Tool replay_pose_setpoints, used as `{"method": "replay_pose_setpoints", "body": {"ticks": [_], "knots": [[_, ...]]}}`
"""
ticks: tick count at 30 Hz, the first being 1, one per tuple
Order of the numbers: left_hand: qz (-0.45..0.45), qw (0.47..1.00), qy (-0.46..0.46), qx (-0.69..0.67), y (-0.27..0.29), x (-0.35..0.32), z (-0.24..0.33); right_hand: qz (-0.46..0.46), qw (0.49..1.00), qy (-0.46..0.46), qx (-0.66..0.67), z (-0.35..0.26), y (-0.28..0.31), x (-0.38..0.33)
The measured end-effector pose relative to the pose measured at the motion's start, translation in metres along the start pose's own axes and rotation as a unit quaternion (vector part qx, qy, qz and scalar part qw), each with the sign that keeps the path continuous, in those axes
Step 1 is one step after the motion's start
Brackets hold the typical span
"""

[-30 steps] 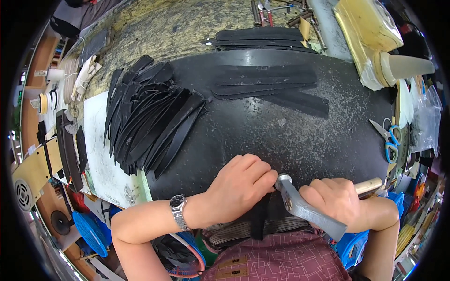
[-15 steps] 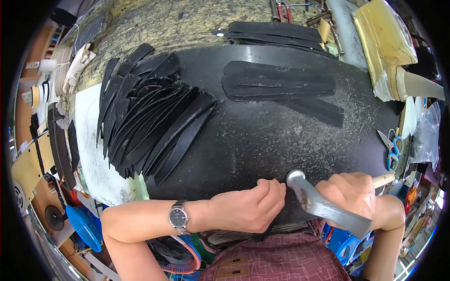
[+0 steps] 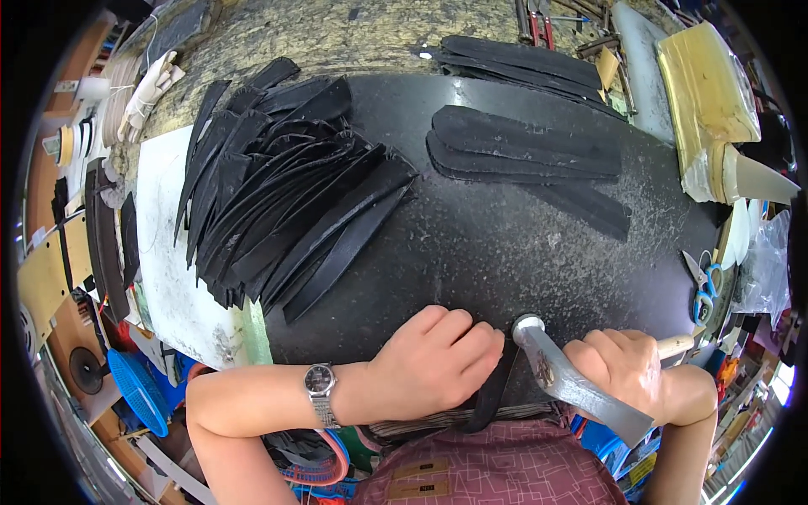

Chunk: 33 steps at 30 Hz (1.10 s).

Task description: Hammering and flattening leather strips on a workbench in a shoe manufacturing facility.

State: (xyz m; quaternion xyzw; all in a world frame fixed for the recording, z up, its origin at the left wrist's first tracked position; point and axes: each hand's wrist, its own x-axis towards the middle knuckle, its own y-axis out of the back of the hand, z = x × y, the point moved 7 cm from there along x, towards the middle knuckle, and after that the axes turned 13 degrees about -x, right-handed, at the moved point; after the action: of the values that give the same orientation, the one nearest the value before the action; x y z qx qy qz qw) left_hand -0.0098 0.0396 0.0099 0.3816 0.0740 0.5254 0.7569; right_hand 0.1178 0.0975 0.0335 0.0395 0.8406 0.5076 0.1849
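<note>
My right hand (image 3: 621, 370) is wrapped round the wooden handle of a hammer (image 3: 551, 366). The round steel face rests at or just above the black work surface (image 3: 404, 286), and the long flat end slants toward me. Close to its left, my left hand (image 3: 442, 358) is closed on a black leather-like strip (image 3: 491, 400). This strip hangs over the near edge, partly hidden under my fingers. A big fanned heap of black strips (image 3: 311, 185) lies at the left. Beyond the hammer lies a small stack of flat black strips (image 3: 522, 147).
More black strips (image 3: 522, 63) lie at the far edge. Blue-handled scissors (image 3: 703, 286) and a tape-wrapped yellowish block (image 3: 707, 84) are at the right. A white board (image 3: 164, 244) sits under the heap's left side. A blue basket (image 3: 139, 391) stands low at the left.
My left hand has turned knuckles-up, and more of the strip shows beneath it. The hammer stays beside it, slightly shifted. The whole view has shifted a little.
</note>
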Motion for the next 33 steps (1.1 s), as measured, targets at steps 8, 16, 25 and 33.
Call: {"method": "replay_pose_setpoints", "body": {"ticks": [8, 16, 25, 33], "knots": [[0.013, 0.993, -0.076, 0.087, -0.006, -0.002, 0.023, -0.002, 1.000, -0.003, 0.001, 0.004, 0.011, 0.008], [-0.005, 0.986, 0.038, 0.163, -0.018, -0.002, 0.033, -0.011, 1.000, -0.003, 0.001, -0.001, 0.012, 0.015], [0.142, 0.977, 0.098, 0.123, -0.014, -0.018, 0.033, -0.025, 1.000, -0.005, -0.010, 0.007, 0.006, 0.018], [0.028, 0.967, 0.093, 0.236, -0.026, -0.011, 0.044, -0.015, 1.000, -0.014, -0.006, 0.002, 0.007, 0.021]]}}
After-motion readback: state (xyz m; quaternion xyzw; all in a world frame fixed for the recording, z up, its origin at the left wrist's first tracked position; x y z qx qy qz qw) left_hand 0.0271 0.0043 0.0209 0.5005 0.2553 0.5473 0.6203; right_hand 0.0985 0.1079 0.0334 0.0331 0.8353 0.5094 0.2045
